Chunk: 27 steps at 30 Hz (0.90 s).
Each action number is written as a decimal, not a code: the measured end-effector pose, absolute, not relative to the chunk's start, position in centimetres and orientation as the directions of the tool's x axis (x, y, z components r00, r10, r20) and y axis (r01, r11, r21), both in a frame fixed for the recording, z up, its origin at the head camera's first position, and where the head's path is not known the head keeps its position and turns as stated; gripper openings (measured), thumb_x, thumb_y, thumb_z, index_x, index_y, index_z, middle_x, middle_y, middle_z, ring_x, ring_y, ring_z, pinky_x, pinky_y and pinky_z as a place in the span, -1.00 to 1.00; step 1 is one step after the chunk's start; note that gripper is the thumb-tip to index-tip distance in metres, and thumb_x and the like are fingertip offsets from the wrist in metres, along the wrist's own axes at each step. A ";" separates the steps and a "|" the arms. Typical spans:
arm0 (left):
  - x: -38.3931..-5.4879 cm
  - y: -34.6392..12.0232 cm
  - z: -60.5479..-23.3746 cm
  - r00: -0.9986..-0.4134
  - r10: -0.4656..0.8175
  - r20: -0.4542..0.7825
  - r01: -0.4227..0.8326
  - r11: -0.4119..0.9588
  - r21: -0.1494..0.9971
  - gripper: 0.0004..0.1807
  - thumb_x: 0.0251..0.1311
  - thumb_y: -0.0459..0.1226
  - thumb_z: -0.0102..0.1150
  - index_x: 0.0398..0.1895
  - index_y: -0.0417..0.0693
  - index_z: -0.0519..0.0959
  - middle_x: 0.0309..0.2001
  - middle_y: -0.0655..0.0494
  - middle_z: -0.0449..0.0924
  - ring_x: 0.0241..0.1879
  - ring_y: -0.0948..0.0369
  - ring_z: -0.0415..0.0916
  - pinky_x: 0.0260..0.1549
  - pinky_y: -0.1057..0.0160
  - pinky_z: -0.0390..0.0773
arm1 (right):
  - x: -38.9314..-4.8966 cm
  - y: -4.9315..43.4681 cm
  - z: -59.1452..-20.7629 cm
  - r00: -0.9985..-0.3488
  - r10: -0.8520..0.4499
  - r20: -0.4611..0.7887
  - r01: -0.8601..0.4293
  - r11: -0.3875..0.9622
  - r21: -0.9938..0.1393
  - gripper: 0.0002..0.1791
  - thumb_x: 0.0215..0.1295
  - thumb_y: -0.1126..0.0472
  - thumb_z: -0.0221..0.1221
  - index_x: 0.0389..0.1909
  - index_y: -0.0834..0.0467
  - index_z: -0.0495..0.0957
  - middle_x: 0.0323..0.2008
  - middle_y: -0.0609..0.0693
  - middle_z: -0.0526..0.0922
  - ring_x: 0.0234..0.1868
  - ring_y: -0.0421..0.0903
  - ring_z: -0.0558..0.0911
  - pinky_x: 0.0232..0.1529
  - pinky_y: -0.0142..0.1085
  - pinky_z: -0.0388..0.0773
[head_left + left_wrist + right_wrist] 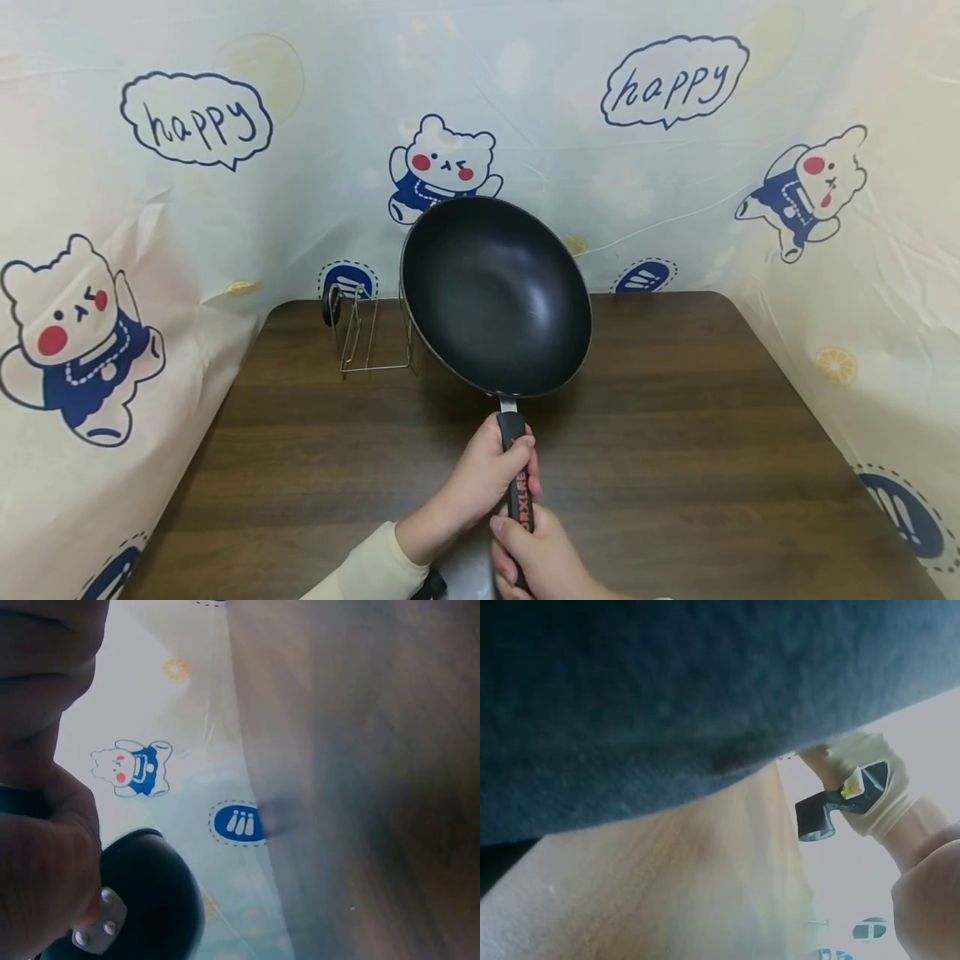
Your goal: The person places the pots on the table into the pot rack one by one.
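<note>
Left hand [471,477] and right hand [542,557] grip the pan's [495,292] handle [522,500]. Twisting could knock the rack [371,333] at nine o'clock.

The head view looks forward and down from the near side, across the table [675,467] to the printed cloth [540,83] at the far side. The left wrist view, turned sideways, looks from close by past the left hand [480,475]; it shares the pan [495,300] with the head view. The right wrist view faces the left sleeve [870,787], with a dark surface [705,697] very near its lens.
</note>
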<state>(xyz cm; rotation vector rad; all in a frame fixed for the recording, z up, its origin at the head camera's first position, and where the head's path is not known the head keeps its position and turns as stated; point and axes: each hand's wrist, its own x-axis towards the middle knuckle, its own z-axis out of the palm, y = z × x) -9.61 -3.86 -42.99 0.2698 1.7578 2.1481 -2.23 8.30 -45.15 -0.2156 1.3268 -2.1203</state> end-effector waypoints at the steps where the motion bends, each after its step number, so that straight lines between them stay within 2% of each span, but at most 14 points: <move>1: -9.6 -3.9 -42.9 -0.927 0.368 -0.077 -0.141 -0.150 0.978 -0.80 0.40 -0.35 0.01 -0.06 -0.26 0.26 -0.54 0.00 0.52 -0.64 0.17 0.56 -0.55 0.24 0.63 | -2.4 8.2 -45.2 -0.788 -0.589 -0.180 0.420 -0.300 -0.857 -0.45 0.52 0.20 -0.05 -0.58 0.50 0.04 -0.78 -0.13 0.30 -0.85 -0.30 0.26 -0.82 -0.40 0.11; 4: -9.5 -3.9 -42.6 -0.940 0.332 -0.082 -0.112 -0.070 0.991 -0.79 0.38 -0.34 0.02 -0.07 -0.26 0.26 -0.57 0.01 0.51 -0.68 0.17 0.55 -0.58 0.24 0.61 | -2.7 7.8 -45.4 -0.772 -0.608 -0.187 0.428 -0.279 -0.860 -0.45 0.49 0.24 -0.07 -0.64 0.49 0.02 -0.79 -0.13 0.28 -0.86 -0.30 0.25 -0.84 -0.40 0.09; 10: -9.4 -4.4 -41.8 -0.958 0.284 -0.053 -0.009 0.155 0.988 -0.83 0.34 -0.35 -0.01 -0.11 -0.22 0.29 -0.61 0.03 0.52 -0.70 0.13 0.57 -0.59 0.22 0.61 | -3.3 6.9 -45.3 -0.731 -0.644 -0.224 0.477 -0.248 -0.843 -0.48 0.44 0.23 -0.05 -0.62 0.48 0.02 -0.77 -0.14 0.29 -0.85 -0.30 0.24 -0.82 -0.44 0.10; 14: -9.4 -4.7 -41.1 -0.969 0.244 -0.033 0.038 0.280 0.959 -0.86 0.33 -0.32 -0.03 -0.15 -0.20 0.30 -0.63 0.07 0.52 -0.70 0.15 0.58 -0.61 0.24 0.59 | -3.7 6.3 -45.0 -0.697 -0.687 -0.205 0.494 -0.254 -0.831 -0.58 0.37 0.31 -0.08 -0.60 0.45 0.02 -0.76 -0.14 0.29 -0.85 -0.29 0.22 -0.80 -0.46 0.10; 20: -9.3 -5.6 -40.9 -0.979 0.203 -0.012 0.068 0.382 0.922 -0.89 0.34 -0.33 -0.06 -0.18 -0.19 0.30 -0.66 0.11 0.51 -0.72 0.21 0.56 -0.62 0.26 0.56 | -4.2 5.5 -45.1 -0.625 -0.752 -0.209 0.547 -0.231 -0.805 -0.68 0.27 0.34 -0.09 -0.67 0.25 0.14 -0.76 -0.14 0.30 -0.83 -0.30 0.19 -0.79 -0.46 0.05; 24: -9.3 -6.5 -40.9 -0.981 0.195 0.015 0.101 0.438 0.893 -0.90 0.33 -0.32 -0.07 -0.20 -0.19 0.29 -0.71 0.16 0.51 -0.73 0.23 0.55 -0.62 0.28 0.54 | -4.6 4.8 -45.3 -0.585 -0.785 -0.206 0.573 -0.221 -0.789 -0.73 0.25 0.30 -0.05 -0.65 0.12 0.23 -0.76 -0.14 0.29 -0.83 -0.31 0.16 -0.80 -0.44 0.01; 27: -9.5 -7.1 -40.6 -0.983 0.184 0.014 0.097 0.446 0.890 -0.89 0.33 -0.31 -0.07 -0.20 -0.17 0.29 -0.72 0.15 0.51 -0.72 0.22 0.55 -0.62 0.27 0.53 | -4.8 4.3 -45.4 -0.563 -0.810 -0.165 0.575 -0.241 -0.782 -0.75 0.25 0.30 -0.06 -0.62 0.07 0.23 -0.77 -0.15 0.25 -0.84 -0.31 0.13 -0.82 -0.40 -0.07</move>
